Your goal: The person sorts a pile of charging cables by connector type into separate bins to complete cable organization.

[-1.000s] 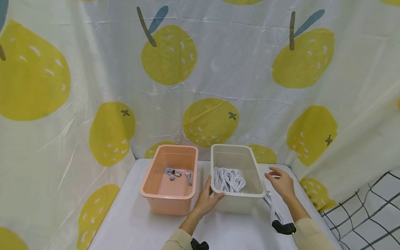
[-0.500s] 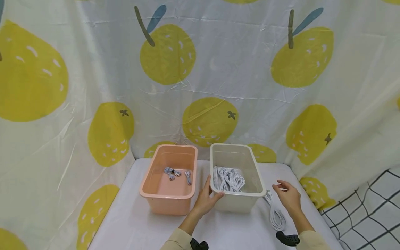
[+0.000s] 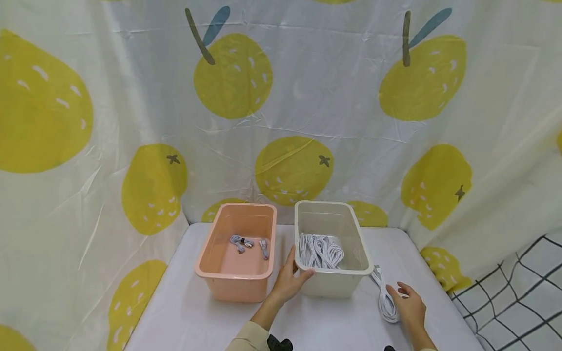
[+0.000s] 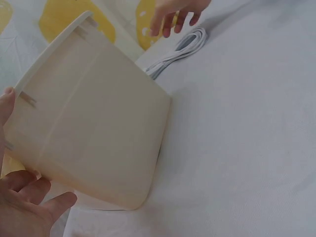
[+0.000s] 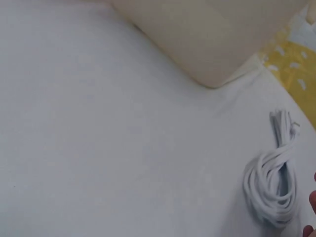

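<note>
My left hand [image 3: 286, 283] grips the near left corner of a cream plastic bin [image 3: 333, 283], with the thumb at the rim and the fingers along its side. Inside the bin lies a heap of coiled white cables [image 3: 322, 252]. To the right of the bin, a bundled white cable [image 5: 274, 180] lies on the white tabletop. My right hand [image 3: 409, 304] hovers just right of that coil, fingers loosely bent and holding nothing. In the right wrist view only its fingertips [image 5: 313, 200] show, at the right edge.
A pink bin [image 3: 237, 288] stands left of the cream one, holding two small grey cable bundles, one [image 3: 242, 242] with a dark tie. A lemon-print curtain [image 3: 342, 97] hangs behind and at the sides. A black wire grid [image 3: 511, 292] is at the lower right.
My right hand has moved down and toward me, from beside the cream bin's rim to next to the cable coil. My left hand stays on the bin.
</note>
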The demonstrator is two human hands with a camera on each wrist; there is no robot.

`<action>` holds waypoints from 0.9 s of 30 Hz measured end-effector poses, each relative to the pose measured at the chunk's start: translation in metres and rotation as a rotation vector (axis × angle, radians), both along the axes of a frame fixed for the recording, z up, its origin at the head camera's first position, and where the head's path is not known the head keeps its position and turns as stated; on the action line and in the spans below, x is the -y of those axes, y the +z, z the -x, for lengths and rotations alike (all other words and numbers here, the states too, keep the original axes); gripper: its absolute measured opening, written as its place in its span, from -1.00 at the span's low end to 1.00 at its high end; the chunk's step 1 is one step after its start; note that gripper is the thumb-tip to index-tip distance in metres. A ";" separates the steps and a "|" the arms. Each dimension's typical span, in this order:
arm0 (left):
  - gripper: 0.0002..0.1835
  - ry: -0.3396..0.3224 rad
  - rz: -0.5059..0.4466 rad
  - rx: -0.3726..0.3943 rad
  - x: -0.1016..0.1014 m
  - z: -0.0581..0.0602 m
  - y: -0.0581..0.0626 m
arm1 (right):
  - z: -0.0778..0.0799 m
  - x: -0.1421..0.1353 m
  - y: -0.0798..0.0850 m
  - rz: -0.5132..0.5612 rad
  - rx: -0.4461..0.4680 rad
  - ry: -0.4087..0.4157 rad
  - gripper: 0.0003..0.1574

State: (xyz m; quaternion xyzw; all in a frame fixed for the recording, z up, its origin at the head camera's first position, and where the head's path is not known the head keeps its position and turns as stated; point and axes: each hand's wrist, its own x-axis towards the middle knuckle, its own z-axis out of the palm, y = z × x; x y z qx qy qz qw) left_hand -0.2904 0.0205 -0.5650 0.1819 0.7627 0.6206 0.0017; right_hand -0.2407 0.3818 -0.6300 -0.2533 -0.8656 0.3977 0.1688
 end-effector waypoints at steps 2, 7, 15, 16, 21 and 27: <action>0.07 0.004 0.000 -0.003 0.000 0.001 0.000 | -0.003 0.001 -0.008 0.001 0.045 0.002 -0.17; 0.07 0.018 0.004 -0.001 0.000 0.002 0.001 | -0.006 0.006 -0.023 -0.106 0.165 0.064 0.15; 0.06 0.011 -0.010 -0.002 0.000 0.002 0.000 | -0.005 0.013 -0.033 -0.162 0.229 0.045 0.11; 0.06 0.010 -0.011 -0.001 0.000 0.002 0.000 | -0.005 0.012 -0.034 -0.149 0.220 0.033 0.03; 0.06 0.015 -0.007 0.004 -0.001 0.002 -0.002 | -0.004 0.009 -0.036 -0.090 0.149 -0.028 -0.21; 0.06 0.024 -0.010 0.016 0.000 0.001 -0.003 | -0.001 0.009 -0.035 -0.080 0.179 -0.058 -0.26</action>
